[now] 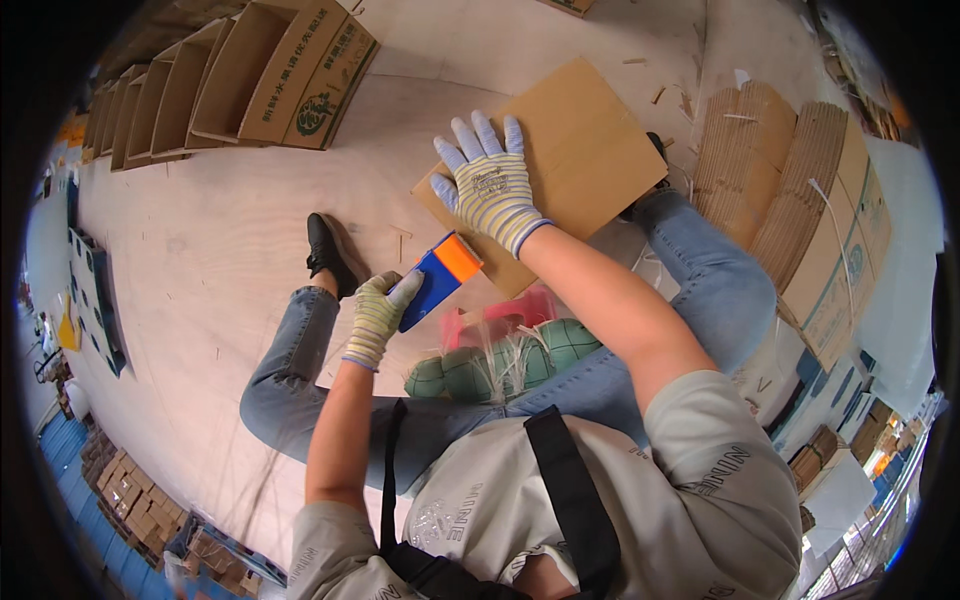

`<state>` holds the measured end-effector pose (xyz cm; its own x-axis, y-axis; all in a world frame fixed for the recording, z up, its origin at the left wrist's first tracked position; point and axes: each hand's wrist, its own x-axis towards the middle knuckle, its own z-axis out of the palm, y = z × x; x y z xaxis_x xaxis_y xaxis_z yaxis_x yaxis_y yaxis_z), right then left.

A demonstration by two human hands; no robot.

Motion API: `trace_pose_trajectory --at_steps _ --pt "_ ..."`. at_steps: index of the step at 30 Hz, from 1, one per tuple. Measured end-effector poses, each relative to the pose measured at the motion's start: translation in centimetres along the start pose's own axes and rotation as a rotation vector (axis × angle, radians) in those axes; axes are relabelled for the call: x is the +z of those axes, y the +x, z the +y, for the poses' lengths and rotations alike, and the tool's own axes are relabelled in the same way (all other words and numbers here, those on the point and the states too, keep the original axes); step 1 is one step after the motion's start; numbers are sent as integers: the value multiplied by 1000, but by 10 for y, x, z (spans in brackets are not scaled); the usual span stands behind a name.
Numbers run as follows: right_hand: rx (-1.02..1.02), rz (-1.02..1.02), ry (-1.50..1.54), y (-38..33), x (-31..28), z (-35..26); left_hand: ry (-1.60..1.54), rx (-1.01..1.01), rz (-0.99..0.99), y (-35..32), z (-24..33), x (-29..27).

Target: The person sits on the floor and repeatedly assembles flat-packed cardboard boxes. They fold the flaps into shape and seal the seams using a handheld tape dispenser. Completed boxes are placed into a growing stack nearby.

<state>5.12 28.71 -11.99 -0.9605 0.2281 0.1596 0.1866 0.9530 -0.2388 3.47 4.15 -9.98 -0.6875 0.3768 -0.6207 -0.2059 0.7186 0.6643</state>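
My right hand (492, 180), in a striped glove with pale fingertips, lies flat with its fingers spread on top of a brown cardboard piece (590, 150). Whether this is a closed box or a flat sheet, I cannot tell. In my left hand (376, 312), also gloved, is a blue and orange hand tool (432, 284), whose exact kind does not show. The fingers close round its blue end. Its orange end points to the cardboard's near left edge; whether they touch is unclear.
Open cardboard boxes (290, 85) stand in a row at the far left. Bundled flat cartons (775, 180) lie to the right. A green padded bundle (480, 368) and a pink-red stool (500, 316) are between my legs. Cardboard scraps dot the pale floor (190, 260).
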Motion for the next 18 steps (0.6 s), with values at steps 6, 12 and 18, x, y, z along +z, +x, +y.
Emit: trace_pose_trajectory --at_steps 6,12,18 --pt "28 59 2 -3 4 12 436 -112 -28 -61 21 -60" --pt "60 12 28 1 -1 11 985 -266 -61 -4 4 -23" --pt "125 -44 67 5 -5 2 878 146 -95 121 6 106"
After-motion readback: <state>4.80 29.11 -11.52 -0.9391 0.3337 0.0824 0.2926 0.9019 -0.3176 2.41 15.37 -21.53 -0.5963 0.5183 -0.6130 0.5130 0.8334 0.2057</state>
